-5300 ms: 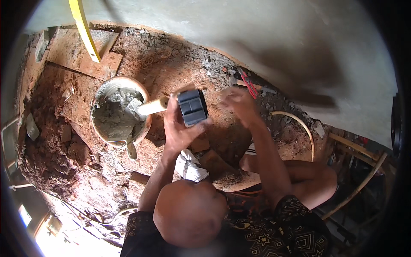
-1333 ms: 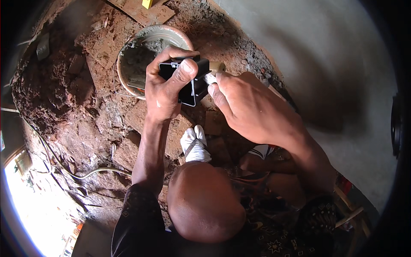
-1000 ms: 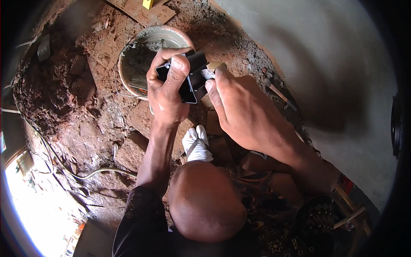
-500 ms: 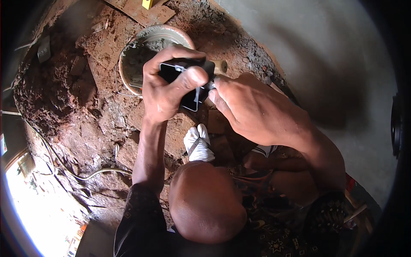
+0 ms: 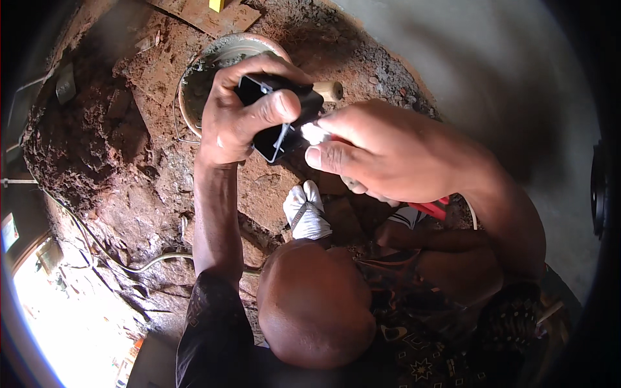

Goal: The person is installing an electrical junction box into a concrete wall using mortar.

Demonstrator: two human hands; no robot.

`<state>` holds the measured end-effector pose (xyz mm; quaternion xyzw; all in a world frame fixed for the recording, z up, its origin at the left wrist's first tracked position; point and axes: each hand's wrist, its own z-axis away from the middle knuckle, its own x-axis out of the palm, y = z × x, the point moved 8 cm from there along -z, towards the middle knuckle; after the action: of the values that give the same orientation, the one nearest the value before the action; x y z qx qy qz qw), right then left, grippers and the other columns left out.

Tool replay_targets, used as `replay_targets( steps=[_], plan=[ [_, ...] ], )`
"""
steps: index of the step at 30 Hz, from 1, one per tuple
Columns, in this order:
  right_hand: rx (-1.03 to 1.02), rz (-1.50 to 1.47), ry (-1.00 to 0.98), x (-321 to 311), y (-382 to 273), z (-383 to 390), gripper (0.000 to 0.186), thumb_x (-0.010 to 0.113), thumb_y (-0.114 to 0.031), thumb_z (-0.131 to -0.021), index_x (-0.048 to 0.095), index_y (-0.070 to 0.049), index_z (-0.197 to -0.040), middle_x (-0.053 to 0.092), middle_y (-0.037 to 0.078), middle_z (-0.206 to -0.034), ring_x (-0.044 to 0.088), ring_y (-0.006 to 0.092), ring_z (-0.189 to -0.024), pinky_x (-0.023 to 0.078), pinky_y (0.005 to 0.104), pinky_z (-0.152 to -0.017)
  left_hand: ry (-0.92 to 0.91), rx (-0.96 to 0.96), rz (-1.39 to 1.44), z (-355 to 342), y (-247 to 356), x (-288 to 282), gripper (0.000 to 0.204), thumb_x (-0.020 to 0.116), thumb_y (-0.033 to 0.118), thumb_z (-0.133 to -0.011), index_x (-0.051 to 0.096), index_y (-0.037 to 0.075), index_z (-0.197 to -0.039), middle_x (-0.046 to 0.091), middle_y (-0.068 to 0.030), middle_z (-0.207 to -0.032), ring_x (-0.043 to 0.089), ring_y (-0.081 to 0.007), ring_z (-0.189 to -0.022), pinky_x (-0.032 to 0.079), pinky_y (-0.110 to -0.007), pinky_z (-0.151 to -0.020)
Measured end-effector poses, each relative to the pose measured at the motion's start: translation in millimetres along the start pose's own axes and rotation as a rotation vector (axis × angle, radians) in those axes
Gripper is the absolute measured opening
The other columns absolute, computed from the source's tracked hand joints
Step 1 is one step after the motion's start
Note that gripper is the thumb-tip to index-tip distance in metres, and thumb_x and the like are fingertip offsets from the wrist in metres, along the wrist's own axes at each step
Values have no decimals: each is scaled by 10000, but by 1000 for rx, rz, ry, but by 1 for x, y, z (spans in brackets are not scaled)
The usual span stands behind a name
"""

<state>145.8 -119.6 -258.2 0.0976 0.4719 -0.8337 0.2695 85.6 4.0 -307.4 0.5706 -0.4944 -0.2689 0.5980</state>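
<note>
A black open-faced rectangular box (image 5: pixel 279 127) is gripped by my left hand (image 5: pixel 234 119), its fingers round the far side and its thumb over the open face. A thin pale strip crosses the inside of the box. My right hand (image 5: pixel 394 155) is closed close beside the box's right side. Between its thumb and forefinger is a small bright white piece (image 5: pixel 315 134), whose kind I cannot make out. Red handles (image 5: pixel 432 208) show below the right palm; the rest of that tool is hidden, and I cannot tell whether the hand holds it.
Behind my left hand stands a round bucket (image 5: pixel 189 107) with grey mortar and a wire handle. A wooden handle end (image 5: pixel 330 91) pokes out beyond the box. Reddish rubble and soil cover the ground, with a cable (image 5: pixel 162 257) at left. A smooth grey surface (image 5: pixel 491 77) lies right.
My right hand has drawn slightly away from the box, bringing the white piece into sight. Red handles now show under it. My left hand and the box have shifted a little left.
</note>
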Motion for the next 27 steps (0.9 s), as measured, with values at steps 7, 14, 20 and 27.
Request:
replay_targets(
  steps=[7, 14, 20, 27],
  plan=[
    [-30, 76, 18, -3, 0, 9, 279, 525, -208, -1048, 568, 61, -984, 631, 225, -819, 628, 404, -773, 487, 475, -734, 21, 18, -6, -3, 7, 1, 462, 910, 395, -746, 776, 13, -970, 679, -46, -904, 657, -152, -840, 513, -286, -783],
    [-166, 181, -6, 6, 4, 1, 275, 520, -196, -1043, 558, 61, -952, 603, 236, -795, 605, 416, -762, 461, 498, -727, -49, 0, -141, -6, 10, 2, 378, 914, 310, -765, 770, 12, -948, 705, -41, -854, 665, -127, -785, 517, -273, -729],
    [-364, 453, -8, 13, -2, 8, 286, 519, -199, -1044, 559, 51, -912, 561, 219, -694, 574, 387, -656, 446, 484, -663, -102, -115, -230, -5, 13, 13, 335, 929, 246, -757, 763, 14, -931, 711, -37, -807, 653, -105, -699, 508, -248, -660],
    [-70, -74, 90, 21, 19, 4, 272, 533, -168, -1041, 569, 63, -901, 586, 240, -696, 586, 405, -640, 442, 490, -633, -17, -133, -112, 7, -2, 9, 323, 930, 242, -755, 763, 22, -923, 706, -25, -808, 650, -98, -720, 510, -251, -673]
  ],
)
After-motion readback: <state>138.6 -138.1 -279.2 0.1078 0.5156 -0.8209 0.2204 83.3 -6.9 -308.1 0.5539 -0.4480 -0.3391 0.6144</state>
